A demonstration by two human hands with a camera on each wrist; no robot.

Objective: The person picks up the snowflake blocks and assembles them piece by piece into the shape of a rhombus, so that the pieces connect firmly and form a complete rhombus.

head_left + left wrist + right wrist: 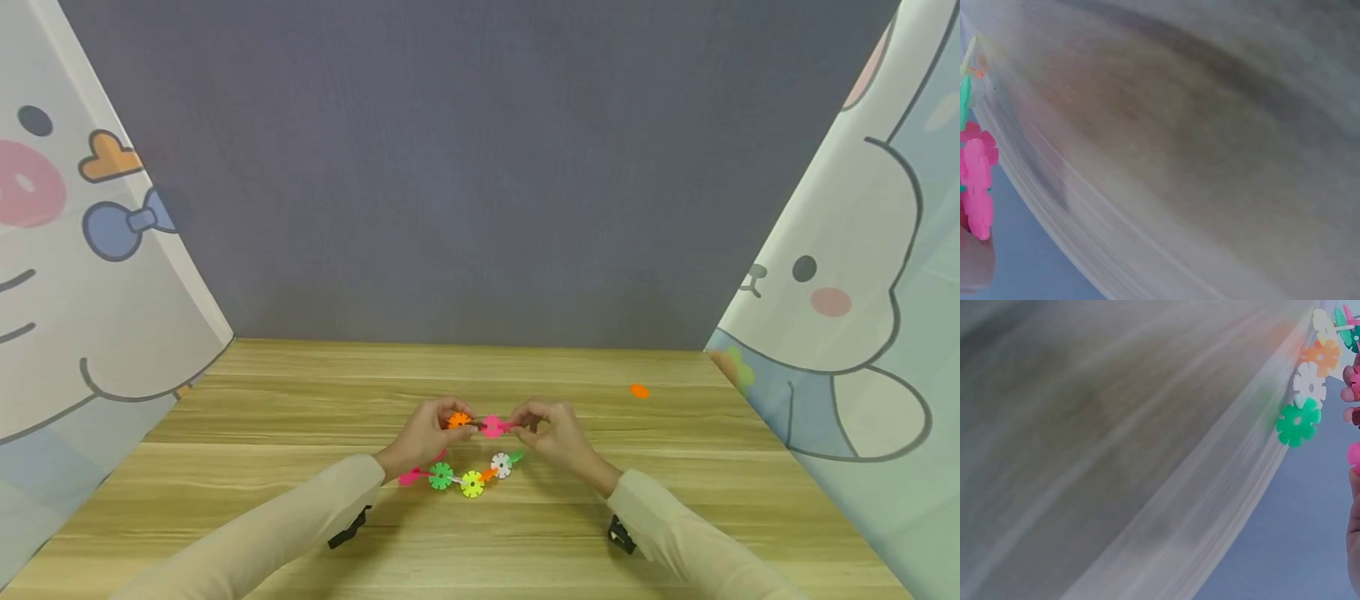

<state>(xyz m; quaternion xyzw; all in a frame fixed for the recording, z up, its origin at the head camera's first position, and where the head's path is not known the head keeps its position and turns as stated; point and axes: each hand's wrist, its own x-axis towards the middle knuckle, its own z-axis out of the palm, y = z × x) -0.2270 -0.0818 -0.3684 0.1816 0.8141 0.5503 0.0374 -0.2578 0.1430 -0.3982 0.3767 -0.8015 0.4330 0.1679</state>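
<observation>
A chain of notched plastic snowflake discs curves between and below the two hands in the head view. My left hand (pixel 422 432) pinches the upper stretch near an orange disc (pixel 459 419). From the other side, my right hand (pixel 561 432) pinches a pink piece just right of an upright pink disc (pixel 492 427). The lower stretch runs through a green disc (pixel 441 476), a yellow disc (pixel 472 484) and a white disc (pixel 501 465). It ends at a green disc (pixel 1298 423), clear in the right wrist view. Pink discs (pixel 977 187) show at the left wrist view's edge.
A loose orange disc (pixel 639 391) lies on the wooden table (pixel 300 375), far right of the hands. A dark grey panel (pixel 480 167) stands behind the table. Cartoon-printed side panels (pixel 840 292) flank it. Sleeve cloth fills most of both wrist views.
</observation>
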